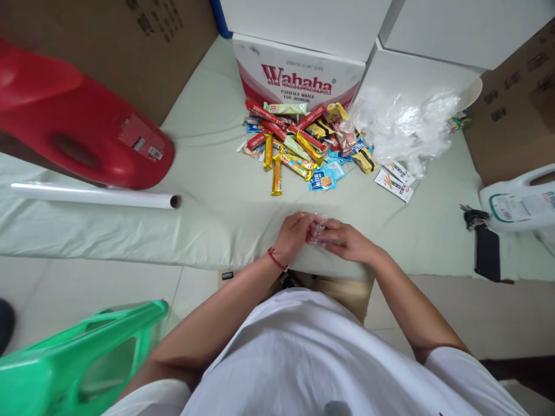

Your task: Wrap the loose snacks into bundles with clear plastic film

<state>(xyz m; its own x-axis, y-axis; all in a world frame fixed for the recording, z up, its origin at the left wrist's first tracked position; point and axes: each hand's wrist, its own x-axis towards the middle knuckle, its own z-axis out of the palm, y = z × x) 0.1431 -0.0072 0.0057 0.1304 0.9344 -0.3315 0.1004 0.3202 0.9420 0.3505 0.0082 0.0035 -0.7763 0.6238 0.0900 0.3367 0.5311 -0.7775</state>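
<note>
Well, your cloth-covered table (208, 225) bears a white-and-red box (299, 75) at the back, a red jug (99, 128) to your left, and a heap of clear bags (403, 124); a pile of wrapped snacks (299, 151) lies between you and the box. Near the front edge your left hand (295, 229) and right hand (347, 238) meet, both clamped on a small piece of clear plastic (319, 227).

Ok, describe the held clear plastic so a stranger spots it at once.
Before the Wahaha box lies a snack heap. Nearer the table edge is the clear plastic. Unlike the plastic pile, it's held by the left hand and right hand.
</note>
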